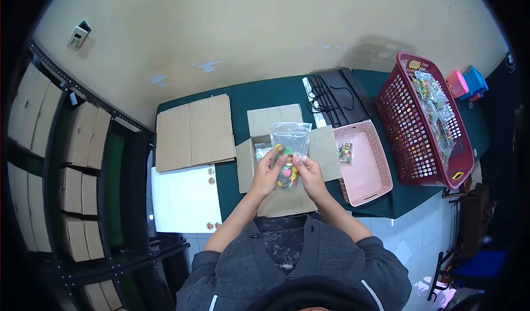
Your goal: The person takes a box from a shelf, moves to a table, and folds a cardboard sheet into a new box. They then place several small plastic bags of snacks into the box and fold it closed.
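Both hands hold one clear plastic bag [291, 140] with small colourful pieces in its lower part. My left hand [268, 170] grips the bag's left side, and my right hand [310, 174] grips its right side, thumbs on the front. Beneath the bag stands an open cardboard box [274, 114] with its flaps spread out. Another clear bag [262, 150] shows inside the box at the left; the rest of the inside is hidden. To the right, a pink basket [367, 170] holds a small bag of colourful pieces [345, 152] at its upper left.
Flattened cardboard [195, 133] and a white sheet [182, 200] with round stickers lie left. A black object with cables [345, 98] is at the back. A maroon basket [411, 129] full of bags stands right. Shelves with boxes [83, 134] line the left side.
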`<state>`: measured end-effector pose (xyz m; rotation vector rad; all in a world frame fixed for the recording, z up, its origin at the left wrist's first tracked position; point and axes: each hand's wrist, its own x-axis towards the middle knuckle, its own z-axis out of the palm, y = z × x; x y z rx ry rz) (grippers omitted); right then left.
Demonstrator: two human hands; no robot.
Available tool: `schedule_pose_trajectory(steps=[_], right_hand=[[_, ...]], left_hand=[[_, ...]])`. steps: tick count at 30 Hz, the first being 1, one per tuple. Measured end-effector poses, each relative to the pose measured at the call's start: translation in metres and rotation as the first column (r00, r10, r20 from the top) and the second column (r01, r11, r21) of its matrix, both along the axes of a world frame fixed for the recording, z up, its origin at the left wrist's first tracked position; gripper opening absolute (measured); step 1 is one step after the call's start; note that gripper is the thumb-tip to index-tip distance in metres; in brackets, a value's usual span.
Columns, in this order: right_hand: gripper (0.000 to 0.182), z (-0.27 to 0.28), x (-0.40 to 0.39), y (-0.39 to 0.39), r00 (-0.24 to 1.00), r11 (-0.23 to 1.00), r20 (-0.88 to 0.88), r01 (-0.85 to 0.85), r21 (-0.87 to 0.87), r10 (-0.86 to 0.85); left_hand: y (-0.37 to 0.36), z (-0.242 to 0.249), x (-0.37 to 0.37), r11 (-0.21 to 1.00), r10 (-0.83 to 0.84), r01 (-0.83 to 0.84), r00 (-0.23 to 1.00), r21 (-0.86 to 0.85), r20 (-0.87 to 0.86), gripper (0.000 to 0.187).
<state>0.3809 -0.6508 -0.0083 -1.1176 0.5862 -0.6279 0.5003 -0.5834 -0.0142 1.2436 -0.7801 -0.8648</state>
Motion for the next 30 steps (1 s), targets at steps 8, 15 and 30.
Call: schedule_pose_trajectory(steps=[8, 15, 30], right_hand=[[0.032, 0.022, -0.002, -0.006, 0.956, 0.989, -0.282, -0.113, -0.1, 0.081], [0.03, 0.012, -0.003, -0.003, 0.999, 0.997, -0.027, -0.022, 0.075, 0.024], [0.034, 0.018, 0.001, -0.005, 0.995, 0.98, -0.004, 0.096, 0.175, -0.097]], left_hand=[[0.005, 0.005, -0.007, 0.999, 0.052, -0.052, 0.998, -0.006, -0.048, 0.04], [0.009, 0.016, -0.007, 0.999, 0.05, -0.05, 0.997, 0.006, -0.067, 0.03], [0.016, 0.025, -0.007, 0.985, -0.153, 0.124, 0.943, 0.117, 0.294, 0.04]])
